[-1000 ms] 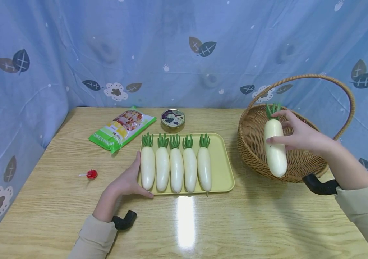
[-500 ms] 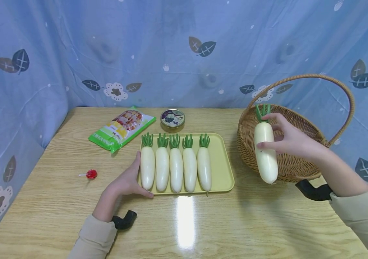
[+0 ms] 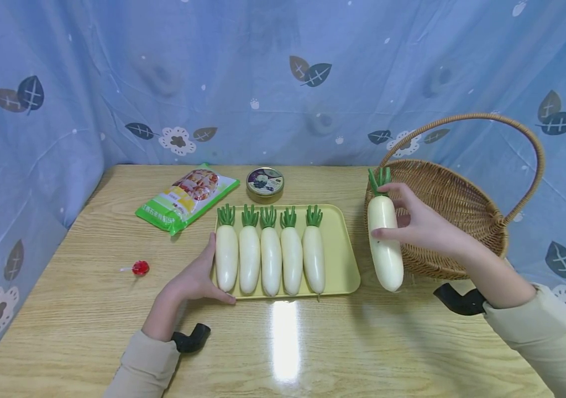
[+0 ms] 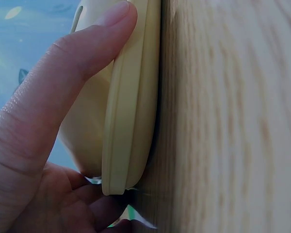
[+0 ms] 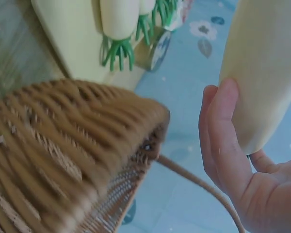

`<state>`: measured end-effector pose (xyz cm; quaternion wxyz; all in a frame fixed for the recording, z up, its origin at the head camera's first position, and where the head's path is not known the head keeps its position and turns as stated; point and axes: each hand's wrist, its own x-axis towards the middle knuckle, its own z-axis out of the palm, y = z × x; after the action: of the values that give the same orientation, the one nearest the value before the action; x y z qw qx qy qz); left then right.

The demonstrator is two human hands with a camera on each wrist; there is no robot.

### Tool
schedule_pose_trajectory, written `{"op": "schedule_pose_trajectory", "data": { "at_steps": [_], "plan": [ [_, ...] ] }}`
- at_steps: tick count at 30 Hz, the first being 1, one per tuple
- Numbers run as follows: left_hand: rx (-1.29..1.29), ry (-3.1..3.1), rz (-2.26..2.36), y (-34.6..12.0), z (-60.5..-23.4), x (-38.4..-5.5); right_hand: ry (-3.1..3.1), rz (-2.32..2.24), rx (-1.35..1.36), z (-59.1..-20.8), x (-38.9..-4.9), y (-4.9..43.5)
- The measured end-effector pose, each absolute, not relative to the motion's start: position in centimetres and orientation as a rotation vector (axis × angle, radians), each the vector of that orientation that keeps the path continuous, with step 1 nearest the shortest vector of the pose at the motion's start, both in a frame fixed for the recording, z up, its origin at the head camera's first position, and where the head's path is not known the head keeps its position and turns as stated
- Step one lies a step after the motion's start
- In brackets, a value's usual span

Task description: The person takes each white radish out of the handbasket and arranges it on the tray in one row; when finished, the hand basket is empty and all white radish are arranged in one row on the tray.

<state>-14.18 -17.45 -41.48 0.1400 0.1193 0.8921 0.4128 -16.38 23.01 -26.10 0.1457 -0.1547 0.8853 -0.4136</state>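
Note:
My right hand (image 3: pixel 417 224) grips a white radish (image 3: pixel 384 243) with green leaf stubs, thumb on one side and fingers on the other. It holds the radish upright in the air, at the left rim of the wicker basket (image 3: pixel 452 193); the right wrist view shows the radish (image 5: pixel 266 63) above the rim. My left hand (image 3: pixel 198 279) holds the left front corner of a yellow tray (image 3: pixel 340 249). In the left wrist view, the thumb lies on the tray's rim (image 4: pixel 123 121) and the fingers curl behind it. Several white radishes (image 3: pixel 271 260) lie side by side on the tray.
A green food packet (image 3: pixel 188 199) lies behind the tray's left end, with a round tin (image 3: pixel 265 182) beside it. Further left is a red lollipop (image 3: pixel 140 268). The basket's tall handle (image 3: pixel 512 124) arches up at the right. A blue curtain (image 3: pixel 263 83) hangs at the back.
My right hand has carried the radish leftward and slightly nearer, from over the basket to its left rim, toward the tray. My left hand and the tray have stayed put.

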Motion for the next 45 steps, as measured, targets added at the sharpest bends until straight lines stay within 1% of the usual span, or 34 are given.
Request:
{"op": "schedule_pose_trajectory", "data": {
  "at_steps": [7,19,33,45],
  "plan": [
    [0.344,2.575,1.194,-17.4,-41.5,-14.2,2.517,-1.238,-0.424,-27.4,-16.4,22.0],
    [0.340,2.584,1.174,-17.4,-41.5,-14.2,2.470,-1.254,-0.493,-29.4,-16.5,20.4],
    [0.333,2.581,1.175,-17.4,-41.4,-14.2,2.454,-1.280,-0.516,-33.1,-17.6,19.1],
    [0.342,2.576,1.181,-17.4,-41.3,-14.3,2.505,-1.233,-0.420,-35.6,-18.6,18.6]
  ]
}}
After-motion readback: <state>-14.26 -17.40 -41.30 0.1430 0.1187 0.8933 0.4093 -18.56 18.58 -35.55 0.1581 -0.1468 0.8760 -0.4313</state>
